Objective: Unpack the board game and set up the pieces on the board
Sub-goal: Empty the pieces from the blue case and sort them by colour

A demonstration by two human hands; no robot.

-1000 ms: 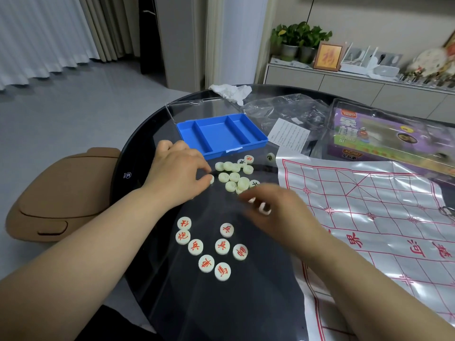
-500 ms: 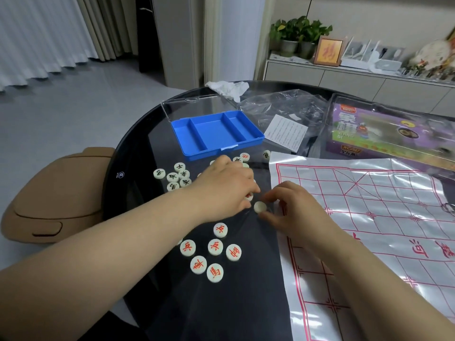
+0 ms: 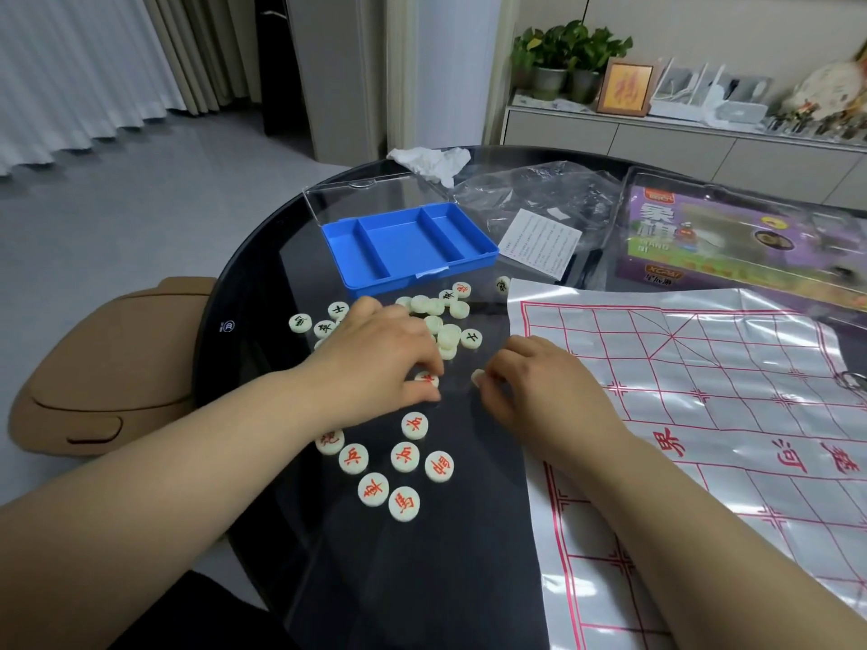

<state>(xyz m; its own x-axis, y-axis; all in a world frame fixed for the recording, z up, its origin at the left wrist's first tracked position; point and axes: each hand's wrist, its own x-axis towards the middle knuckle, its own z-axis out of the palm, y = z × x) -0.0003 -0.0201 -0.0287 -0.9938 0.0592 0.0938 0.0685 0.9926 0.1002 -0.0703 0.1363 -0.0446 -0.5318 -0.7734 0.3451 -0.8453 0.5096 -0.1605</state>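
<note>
Left hand [image 3: 375, 363]: fingertips pinch one red-marked cream round plastic disc [image 3: 426, 380]. Right hand [image 3: 539, 387]: pinches one plain-faced cream disc [image 3: 477, 376]. Step, likely: sorting by colour; next, each needs laying face-up. Nearby: seven sorted red discs [image 3: 404, 456]; one pieceless red-gridded plastic board sheet [image 3: 703, 391]; one blue three-compartment tray [image 3: 410, 246].

glossy black glass table [image 3: 422, 579], shiny creased plastic board sheet [image 3: 703, 415], smooth matt blue plastic tray [image 3: 408, 246].
</note>
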